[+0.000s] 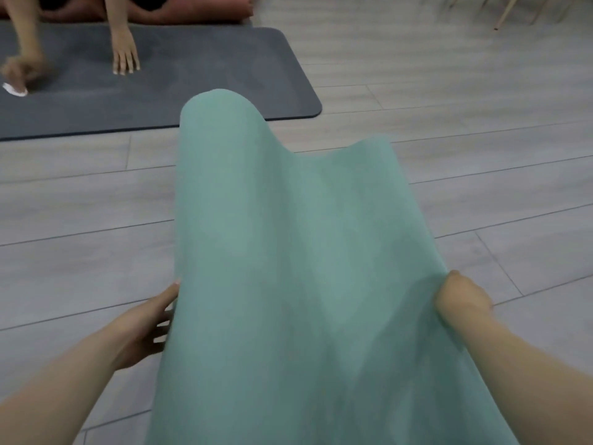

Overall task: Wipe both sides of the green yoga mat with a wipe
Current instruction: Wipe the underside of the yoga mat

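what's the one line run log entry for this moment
green yoga mat lifted, wavy | left hand holds left edge | right hand grips right edge

Left hand [150, 329] and right hand [462, 300] both grip, arms extended forward.

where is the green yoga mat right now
In the head view the green yoga mat is centre frame, lifted off the floor, gripped at its edges by the left hand and right hand, near the grey mat.
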`<state>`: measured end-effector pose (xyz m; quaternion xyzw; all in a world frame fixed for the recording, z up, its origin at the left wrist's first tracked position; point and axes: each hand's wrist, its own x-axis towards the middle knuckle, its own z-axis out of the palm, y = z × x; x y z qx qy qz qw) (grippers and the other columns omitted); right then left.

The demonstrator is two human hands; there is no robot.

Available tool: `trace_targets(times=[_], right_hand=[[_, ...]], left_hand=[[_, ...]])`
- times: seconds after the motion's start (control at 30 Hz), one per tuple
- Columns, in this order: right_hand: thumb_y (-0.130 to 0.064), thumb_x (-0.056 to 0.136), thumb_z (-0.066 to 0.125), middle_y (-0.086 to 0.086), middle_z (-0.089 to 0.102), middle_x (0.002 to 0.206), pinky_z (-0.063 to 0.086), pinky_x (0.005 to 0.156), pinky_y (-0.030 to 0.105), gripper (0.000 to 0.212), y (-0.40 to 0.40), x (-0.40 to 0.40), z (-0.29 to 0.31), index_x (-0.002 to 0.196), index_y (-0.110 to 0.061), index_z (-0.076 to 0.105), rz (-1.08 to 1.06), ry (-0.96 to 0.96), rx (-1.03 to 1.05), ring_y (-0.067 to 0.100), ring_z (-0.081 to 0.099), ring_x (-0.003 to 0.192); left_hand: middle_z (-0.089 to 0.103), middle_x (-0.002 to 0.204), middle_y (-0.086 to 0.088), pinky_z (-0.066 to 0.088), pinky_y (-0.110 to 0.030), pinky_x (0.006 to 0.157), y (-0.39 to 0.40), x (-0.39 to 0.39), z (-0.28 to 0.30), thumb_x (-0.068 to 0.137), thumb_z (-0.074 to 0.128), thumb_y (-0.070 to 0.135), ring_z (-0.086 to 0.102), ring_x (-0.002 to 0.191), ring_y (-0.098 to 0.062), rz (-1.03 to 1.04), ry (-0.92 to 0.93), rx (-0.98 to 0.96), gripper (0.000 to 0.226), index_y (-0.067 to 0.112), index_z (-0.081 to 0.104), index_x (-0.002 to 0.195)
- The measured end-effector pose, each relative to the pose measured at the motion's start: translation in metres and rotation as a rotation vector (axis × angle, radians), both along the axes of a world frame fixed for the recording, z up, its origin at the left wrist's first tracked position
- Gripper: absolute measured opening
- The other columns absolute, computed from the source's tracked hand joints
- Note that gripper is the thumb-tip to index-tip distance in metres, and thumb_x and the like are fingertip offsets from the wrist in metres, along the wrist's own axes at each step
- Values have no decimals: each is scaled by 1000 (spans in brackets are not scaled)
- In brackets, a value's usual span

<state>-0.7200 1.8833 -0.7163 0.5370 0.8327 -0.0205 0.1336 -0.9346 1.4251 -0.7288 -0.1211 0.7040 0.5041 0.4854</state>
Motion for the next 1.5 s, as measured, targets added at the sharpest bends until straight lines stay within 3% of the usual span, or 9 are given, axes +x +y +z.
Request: trace_targets(times=[0.2, 0.43, 0.63, 0.77, 0.87, 1.03, 1.17, 1.3, 1.5], right_hand=[[-23, 91, 57, 9, 65, 82, 41, 61, 25, 18, -39, -48, 15, 102, -13, 67, 30, 637, -437, 20, 57, 69], [-52, 92, 49, -2, 47, 63, 35, 44, 18, 35, -77, -107, 103, 100, -24, 69, 140, 905, -803, 8, 44, 46], [-79, 69, 54, 2, 61, 116, 43, 80, 32, 84, -116, -129, 136, 131, -23, 45, 547, 330, -224, 24, 58, 107], [-74, 71, 58, 8, 61, 117, 40, 76, 33, 75, -124, -132, 135, 115, -13, 52, 542, 113, -125, 28, 57, 108], [-70, 72, 60, 7, 65, 102, 43, 77, 32, 55, -112, -134, 134, 87, -18, 51, 489, 73, -180, 27, 60, 100], [-69, 70, 61, 3, 63, 91, 47, 80, 32, 52, -106, -137, 124, 86, -21, 53, 446, 39, -200, 25, 61, 98], [-51, 83, 61, 5, 63, 113, 43, 77, 30, 49, -115, -137, 121, 113, -13, 56, 508, 31, -17, 26, 60, 107], [-14, 91, 43, 10, 61, 119, 46, 80, 33, 59, -128, -131, 98, 145, -10, 23, 658, 35, 181, 29, 61, 107], [-42, 93, 44, 8, 62, 117, 44, 73, 30, 68, -109, -120, 78, 150, -20, 15, 699, 18, 180, 28, 61, 104]], left_hand=[[40, 152, -2, 38, -49, 108, 53, -7, 13, 74, 73, 62, 41, 136, -26, -5, 217, -103, 105, 28, 16, 156], [45, 149, -8, 38, -30, 107, 111, 16, 6, 79, 81, 37, 49, 131, -23, -1, 413, -117, 106, 11, 12, 155], [38, 153, -13, 36, -44, 114, 134, 27, -9, 64, 85, 56, 43, 137, -31, -79, 450, -183, 126, 15, 9, 156], [38, 152, -13, 36, -45, 113, 129, 37, -23, 54, 82, 69, 42, 137, -33, -144, 450, -293, 131, 16, 16, 155], [38, 153, -13, 35, -45, 114, 116, 49, -34, 55, 78, 72, 40, 139, -33, -104, 446, -307, 128, 14, 23, 154], [44, 148, -14, 40, -46, 111, 92, 52, -45, 39, 68, 81, 47, 133, -33, 54, 373, -307, 137, 10, 30, 150], [50, 142, -13, 45, -46, 105, 84, 48, -42, 54, 76, 73, 53, 125, -32, 110, 292, -269, 121, 6, 34, 146], [49, 139, -6, 48, -44, 97, 83, 45, -47, 80, 76, 52, 53, 119, -30, 157, 168, -203, 90, 9, 33, 146], [60, 130, -19, 52, -37, 87, 76, 50, -52, 90, 69, 39, 63, 109, -31, 244, 43, -27, 57, 0, 52, 129]])
